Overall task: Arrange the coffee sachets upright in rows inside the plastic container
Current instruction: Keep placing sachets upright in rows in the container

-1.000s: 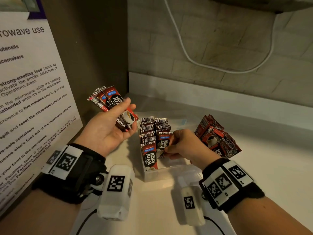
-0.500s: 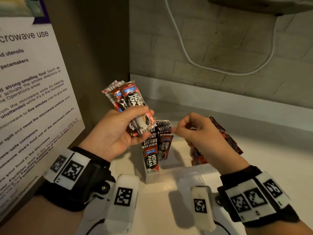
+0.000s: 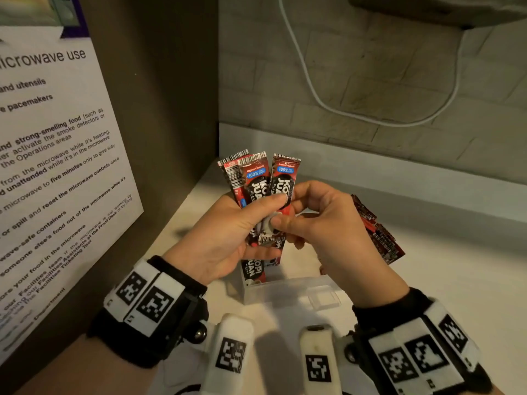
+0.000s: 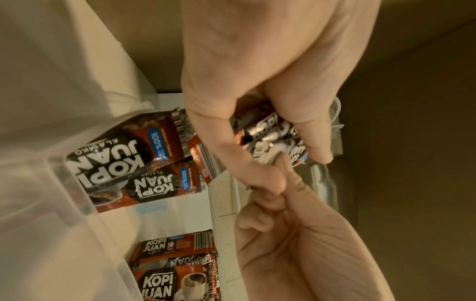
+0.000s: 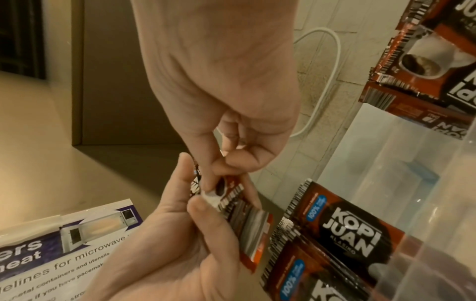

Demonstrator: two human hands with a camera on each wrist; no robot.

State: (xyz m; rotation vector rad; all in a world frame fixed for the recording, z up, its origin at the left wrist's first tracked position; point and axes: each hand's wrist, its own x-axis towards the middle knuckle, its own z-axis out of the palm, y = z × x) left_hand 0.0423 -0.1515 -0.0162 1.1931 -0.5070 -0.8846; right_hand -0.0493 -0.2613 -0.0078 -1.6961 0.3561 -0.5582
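Your left hand holds a fanned bundle of coffee sachets, thumb pressed across their fronts and fingers curled behind; the grip is closed firmly on the bundle. Your right hand meets it from the right, and its thumb and forefinger pinch the lower end of the rightmost sachet in the fan, with the other fingers curled in; that grip is narrow and on the sachet. The sachets are flat, glossy foil packets, red and black, with white lettering, a blue band and barcode stripes at the sealed ends.

Both hands hang directly above the plastic container, wrists raised, palms turned toward each other. The container is a clear, rectangular, thin-walled box standing on the pale, smooth table. Inside it, sachets stand upright in rows against its left wall; the wrist views show clear floor beside them.

Just right of the container lies a loose heap of sachets on the table, partly hidden behind your right hand. Left of the container a printed microwave notice hangs on the side panel. Behind the container, a white cable loops across the rough brick-pattern wall.
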